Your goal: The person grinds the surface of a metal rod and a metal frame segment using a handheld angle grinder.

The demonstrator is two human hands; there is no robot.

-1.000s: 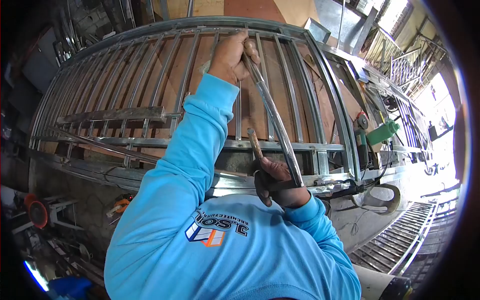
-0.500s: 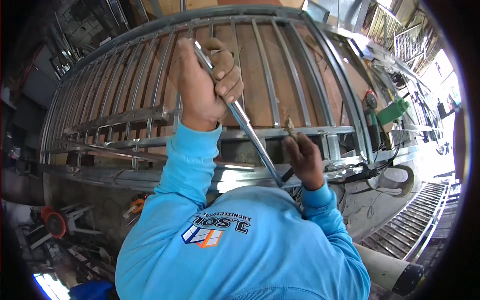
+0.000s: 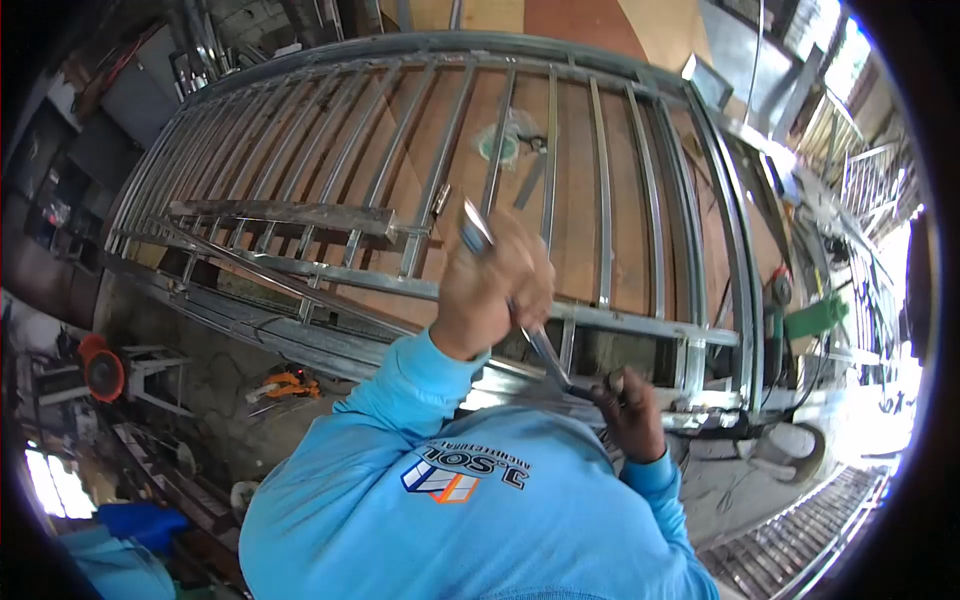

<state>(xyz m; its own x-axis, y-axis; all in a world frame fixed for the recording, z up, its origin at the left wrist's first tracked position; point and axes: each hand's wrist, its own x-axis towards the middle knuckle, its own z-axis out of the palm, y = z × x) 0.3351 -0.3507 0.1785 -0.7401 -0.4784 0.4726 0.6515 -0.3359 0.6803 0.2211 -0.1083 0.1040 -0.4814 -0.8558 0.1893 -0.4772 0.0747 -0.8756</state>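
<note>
My left hand (image 3: 495,285), slightly blurred, is closed around a shiny chrome metal bar (image 3: 542,350). One end of the bar sticks out above the fist, and the other slants down toward my chest. At that lower end a short dark part bends off to the right. My right hand (image 3: 632,412) is curled at this dark part, fingers closed and thumb raised. Its grip is partly hidden. Both hands are in front of the blue shirt (image 3: 460,550), at the near side of a large metal frame with parallel bars (image 3: 603,200).
Brown boards lie beneath the frame, with scissors (image 3: 538,145) and a plastic bag (image 3: 495,148) on them. A rectangular metal tube (image 3: 285,215) rests across the bars. A green object (image 3: 815,318) is at the right. An orange tool (image 3: 290,383) lies on the floor at the left.
My left hand has moved down and right with the bar, closer to my chest. My right hand has come to the bar's lower end; the small brownish piece it held no longer shows.
</note>
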